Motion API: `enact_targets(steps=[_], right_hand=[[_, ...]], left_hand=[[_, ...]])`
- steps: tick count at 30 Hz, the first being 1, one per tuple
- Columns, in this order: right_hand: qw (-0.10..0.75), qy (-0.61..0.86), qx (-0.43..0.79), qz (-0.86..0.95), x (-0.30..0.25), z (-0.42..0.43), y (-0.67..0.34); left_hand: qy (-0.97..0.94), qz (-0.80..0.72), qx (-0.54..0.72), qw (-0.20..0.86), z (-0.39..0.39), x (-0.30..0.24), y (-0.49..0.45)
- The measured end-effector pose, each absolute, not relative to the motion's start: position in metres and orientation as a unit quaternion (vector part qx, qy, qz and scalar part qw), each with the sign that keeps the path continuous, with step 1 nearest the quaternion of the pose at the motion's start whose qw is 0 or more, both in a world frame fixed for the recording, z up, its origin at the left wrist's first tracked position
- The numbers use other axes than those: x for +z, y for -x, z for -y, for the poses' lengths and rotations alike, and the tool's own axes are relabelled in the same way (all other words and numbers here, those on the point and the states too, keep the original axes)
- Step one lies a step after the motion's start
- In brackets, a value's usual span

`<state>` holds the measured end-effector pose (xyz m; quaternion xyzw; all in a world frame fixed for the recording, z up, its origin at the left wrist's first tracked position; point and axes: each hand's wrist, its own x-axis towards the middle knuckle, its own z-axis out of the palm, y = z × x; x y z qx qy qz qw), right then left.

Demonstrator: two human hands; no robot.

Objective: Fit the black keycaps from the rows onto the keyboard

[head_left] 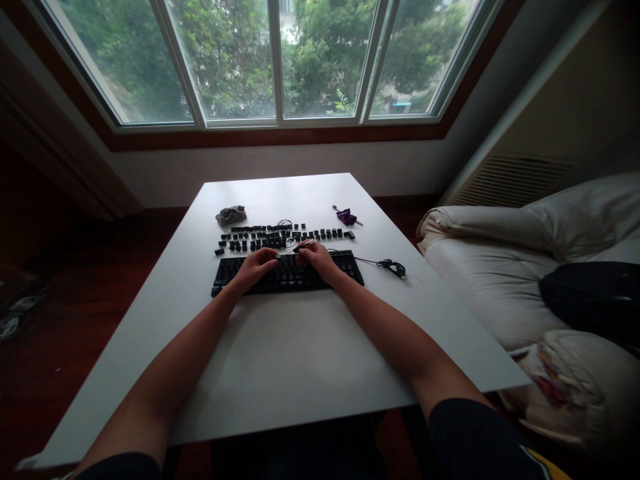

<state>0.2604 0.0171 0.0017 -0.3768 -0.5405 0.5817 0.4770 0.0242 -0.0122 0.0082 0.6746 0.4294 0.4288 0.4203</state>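
A black keyboard (345,265) lies across the middle of a white table (280,360). Both my hands rest on it. My left hand (256,263) sits on the keyboard's left half with its fingers curled down onto the keys. Over the upper middle of the keyboard, my right hand (316,258) is closed on a thin wire tool (303,245) whose tip points left. Just beyond the keyboard lie rows of several loose black keycaps (280,237).
A grey crumpled cloth (231,215) lies at the far left of the table, a purple brush-like tool (347,216) at the far right. The keyboard's coiled black cable (393,267) trails right. A white cushioned seat (505,267) stands beside the table; windows behind.
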Motion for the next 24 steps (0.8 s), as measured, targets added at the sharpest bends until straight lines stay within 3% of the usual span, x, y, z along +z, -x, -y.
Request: enact_targets(steps=[24], right_hand=[[0.476, 0.378, 0.576, 0.547, 0.0004, -0.0169, -0.26]], left_hand=[[-0.692, -0.427, 0.427, 0.397, 0.0122, 0.0092, -0.0251]])
